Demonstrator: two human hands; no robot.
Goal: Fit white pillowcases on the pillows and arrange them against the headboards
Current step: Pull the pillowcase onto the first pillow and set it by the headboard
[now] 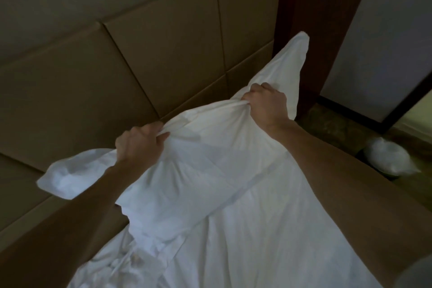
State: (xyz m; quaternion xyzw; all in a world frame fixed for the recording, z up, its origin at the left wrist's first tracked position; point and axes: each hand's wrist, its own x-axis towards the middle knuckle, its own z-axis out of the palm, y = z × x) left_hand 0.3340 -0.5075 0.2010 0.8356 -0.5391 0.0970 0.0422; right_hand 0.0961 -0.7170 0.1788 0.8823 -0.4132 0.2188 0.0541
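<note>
A white pillow in a white pillowcase (pixel 205 159) is held up in the air over the bed, in front of the tan padded headboard (pixel 145 58). My left hand (pixel 138 144) grips a bunch of fabric on its upper edge. My right hand (pixel 266 103) grips the same edge further right, fingers curled into the cloth. One corner of the case points up at the right, and a loose corner hangs at the left. The pillow's lower part merges with the white bedding (pixel 245 241) below.
A dark wooden post (pixel 301 37) stands right of the headboard, with a pale wall panel (pixel 374 42) beyond it. On the patterned floor at the right sits a small bin lined with a white bag (pixel 390 159). Crumpled white linen lies at the bottom left.
</note>
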